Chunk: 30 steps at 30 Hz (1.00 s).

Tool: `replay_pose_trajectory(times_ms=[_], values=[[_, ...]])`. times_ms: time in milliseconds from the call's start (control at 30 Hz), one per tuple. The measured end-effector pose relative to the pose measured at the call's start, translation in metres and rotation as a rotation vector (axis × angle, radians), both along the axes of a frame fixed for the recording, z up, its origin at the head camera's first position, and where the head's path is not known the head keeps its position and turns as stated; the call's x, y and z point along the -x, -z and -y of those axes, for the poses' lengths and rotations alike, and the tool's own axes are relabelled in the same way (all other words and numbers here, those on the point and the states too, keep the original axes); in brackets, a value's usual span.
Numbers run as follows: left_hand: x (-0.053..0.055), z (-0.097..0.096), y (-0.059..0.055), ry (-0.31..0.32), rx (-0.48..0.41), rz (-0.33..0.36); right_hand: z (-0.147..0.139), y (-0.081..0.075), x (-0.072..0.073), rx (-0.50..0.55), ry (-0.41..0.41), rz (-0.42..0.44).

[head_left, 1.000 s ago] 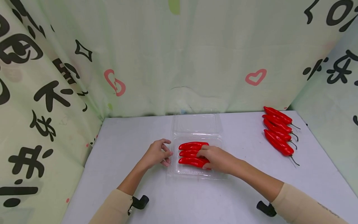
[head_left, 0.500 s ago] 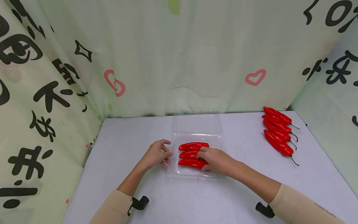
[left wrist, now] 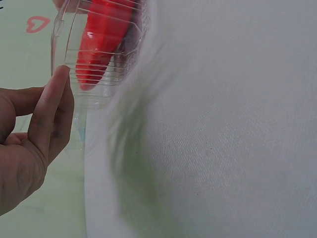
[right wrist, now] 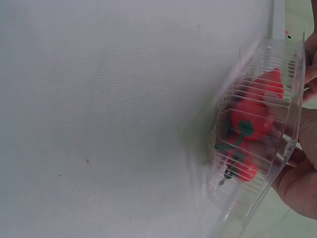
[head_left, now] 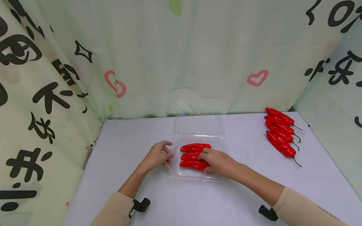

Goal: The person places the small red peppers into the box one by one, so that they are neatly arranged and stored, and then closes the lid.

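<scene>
In the head view a clear plastic clamshell box (head_left: 181,174) lies with its lid (head_left: 199,125) folded back. Three glossy red chili peppers lie side by side in its base: a far one (head_left: 195,147), a middle one (head_left: 189,156) and a near one (head_left: 192,164). My right hand (head_left: 219,161) reaches over their stem ends from the right, fingers and thumb bent round the near pepper. Green stems (right wrist: 244,128) show through the ribbed wall in the right wrist view. My left hand (head_left: 158,154) touches the box's left rim with fairly straight fingertips (left wrist: 60,74).
Several more red chili peppers (head_left: 280,133) lie in a slanted row at the table's back right, stems pointing right. A white cloth covers the table (head_left: 240,201). Pale green printed curtains (head_left: 158,62) hang behind it and along both sides.
My right hand has shifted very slightly left over the near pepper. My left hand stays at the box's rim, and the box has not visibly moved.
</scene>
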<state>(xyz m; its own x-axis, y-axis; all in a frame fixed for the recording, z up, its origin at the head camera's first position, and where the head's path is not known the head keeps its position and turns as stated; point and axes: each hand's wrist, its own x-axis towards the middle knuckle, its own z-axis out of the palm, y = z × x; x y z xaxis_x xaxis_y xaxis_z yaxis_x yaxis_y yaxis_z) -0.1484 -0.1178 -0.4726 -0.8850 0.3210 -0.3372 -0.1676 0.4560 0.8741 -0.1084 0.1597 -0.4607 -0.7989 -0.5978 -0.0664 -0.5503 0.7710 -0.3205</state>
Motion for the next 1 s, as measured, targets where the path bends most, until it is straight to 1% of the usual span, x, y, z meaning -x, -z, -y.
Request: replay_pose_trajectory(times_ms=[500, 833, 1000], values=[[-0.0005, -0.0012, -0.0012, -0.008, 0.01, -0.005, -0.0033, -0.0022, 0.0003, 0.035, -0.03, -0.019], [0.0, -0.0005, -0.001, -0.002, 0.015, -0.008, -0.005, -0.0023, -0.0008, 0.042, -0.023, -0.042], [0.0002, -0.0007, -0.0011, -0.005, 0.02, -0.003, -0.0073, -0.0033, -0.0018, 0.055, -0.01, -0.024]])
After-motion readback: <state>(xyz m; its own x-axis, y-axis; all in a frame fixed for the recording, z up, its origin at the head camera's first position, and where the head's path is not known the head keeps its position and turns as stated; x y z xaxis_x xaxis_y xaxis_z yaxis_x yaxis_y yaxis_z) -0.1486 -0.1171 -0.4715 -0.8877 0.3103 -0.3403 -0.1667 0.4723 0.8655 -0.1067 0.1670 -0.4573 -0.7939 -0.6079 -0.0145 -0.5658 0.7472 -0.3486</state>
